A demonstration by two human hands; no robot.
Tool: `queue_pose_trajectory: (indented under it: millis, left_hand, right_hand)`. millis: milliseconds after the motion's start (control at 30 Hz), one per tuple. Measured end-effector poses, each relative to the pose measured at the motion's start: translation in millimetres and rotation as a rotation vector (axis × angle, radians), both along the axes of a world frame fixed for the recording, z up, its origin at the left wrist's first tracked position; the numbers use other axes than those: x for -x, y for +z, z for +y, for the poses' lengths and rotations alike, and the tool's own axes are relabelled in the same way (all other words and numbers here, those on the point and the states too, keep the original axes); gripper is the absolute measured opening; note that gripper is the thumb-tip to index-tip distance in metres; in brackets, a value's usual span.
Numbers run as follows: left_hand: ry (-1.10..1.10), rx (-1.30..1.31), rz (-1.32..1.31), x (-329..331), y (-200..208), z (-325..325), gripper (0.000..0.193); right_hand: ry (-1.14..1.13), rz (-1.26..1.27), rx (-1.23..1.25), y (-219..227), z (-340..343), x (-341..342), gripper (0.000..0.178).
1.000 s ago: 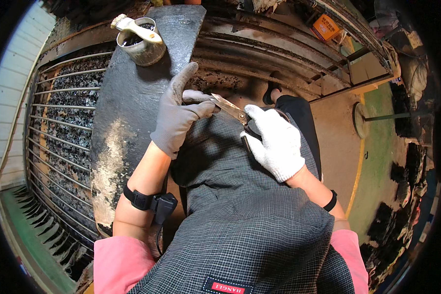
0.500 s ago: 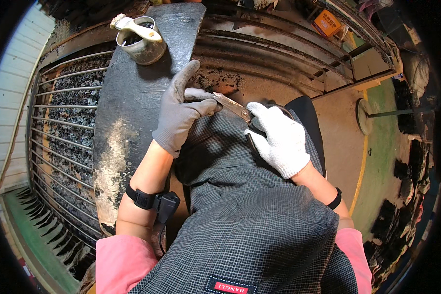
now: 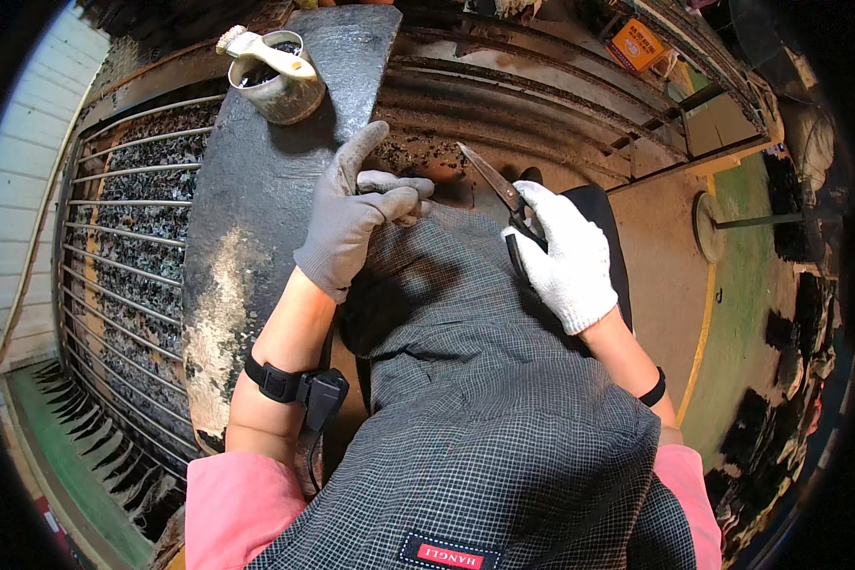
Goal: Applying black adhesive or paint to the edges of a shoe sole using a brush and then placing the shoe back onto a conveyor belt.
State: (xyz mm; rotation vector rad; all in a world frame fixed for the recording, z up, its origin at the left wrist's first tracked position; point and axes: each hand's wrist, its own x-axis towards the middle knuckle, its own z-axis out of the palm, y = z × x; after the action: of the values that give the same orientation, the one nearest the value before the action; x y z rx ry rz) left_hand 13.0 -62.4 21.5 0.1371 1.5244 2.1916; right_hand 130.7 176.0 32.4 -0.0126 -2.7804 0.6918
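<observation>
My right hand (image 3: 572, 256), in a white knit glove, grips a pair of scissors (image 3: 492, 178) by dark handles. The worn, brownish blades lie together and point up and left, apart from my other hand. My left hand (image 3: 347, 214) wears a grey glove. One of its digits sticks up, while the others bend together toward the right above my lap. Whatever may be between those fingers is too small or hidden to make out. A dark checked apron (image 3: 456, 380) covers my lap beneath both hands.
On the dark, worn board (image 3: 256, 180) at my left stands a metal cup (image 3: 290, 100) with dark contents and a brush (image 3: 268, 55) across its rim. Left of it is a barred rack (image 3: 128, 228) over dark flakes. Metal rails (image 3: 541, 104) run beyond my lap; an orange box (image 3: 635, 46) sits far right.
The scissors have moved right, away from my left fingers, with my right hand; their blades now point more upward. My left hand stays nearly in place.
</observation>
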Motion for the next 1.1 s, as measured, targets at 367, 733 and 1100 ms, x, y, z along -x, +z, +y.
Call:
queue_pose_trajectory:
  millis: [367,733,1100]
  left_hand:
    - [-0.075,-0.110,-0.036,2,0,0,0.084]
    - [-0.219,-0.654,-0.295,-1,12,3,0.119]
    - [-0.396,-0.559,-0.026,-8,-11,-1,0.151]
  right_hand:
    - [0.060,-0.062,0.010,7,-5,2,0.055]
    - [-0.055,-0.308,0.215,-15,16,3,0.050]
    - [0.114,0.004,0.191,7,4,2,0.059]
